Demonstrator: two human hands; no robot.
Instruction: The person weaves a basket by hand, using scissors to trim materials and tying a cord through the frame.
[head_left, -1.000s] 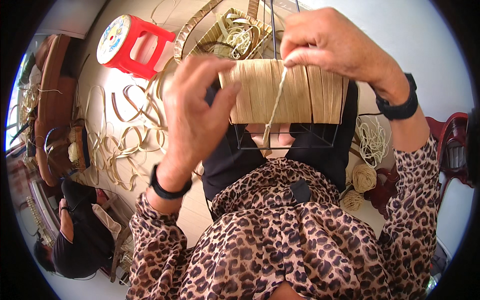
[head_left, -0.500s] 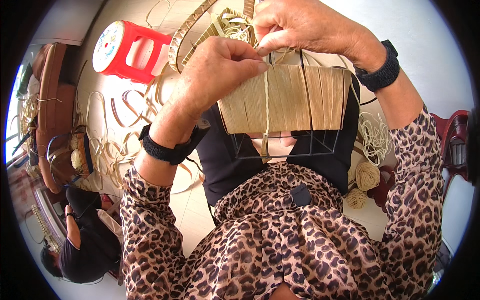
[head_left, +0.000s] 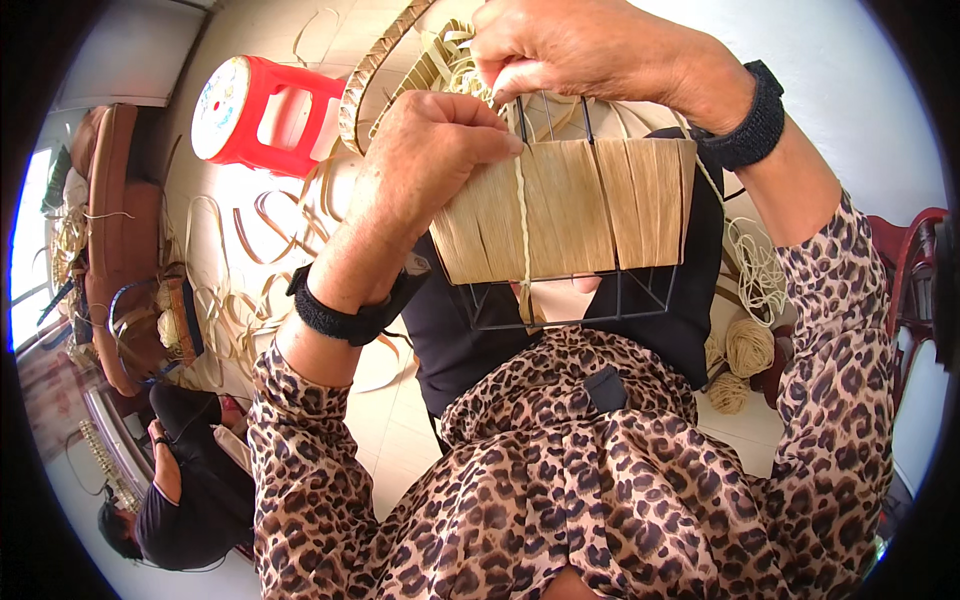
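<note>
A black wire basket frame (head_left: 560, 322) rests on my lap, its side wrapped in flat tan strips (head_left: 572, 212). Down that side runs a pale twisted cord (head_left: 522, 225). My left hand (head_left: 430, 145) is closed at the top edge of the wrapping, thumb and forefinger pinched on the cord's upper end. Just above it, my right hand (head_left: 560, 50) is closed too, its fingertips pinched close to the left ones at what looks like the same cord. The exact hold of the right fingers is partly hidden.
A red stool (head_left: 275, 115) with a pale top stands at the upper left. Loose strips (head_left: 215, 300) lie over the floor beside my left arm. Balls of cord (head_left: 748, 348) sit by my right leg. Another person (head_left: 185, 490) sits at the lower left.
The view has shifted slightly. Both hands remain pinched together at the basket's top edge, the right one a little farther left and higher relative to the wrapping.
</note>
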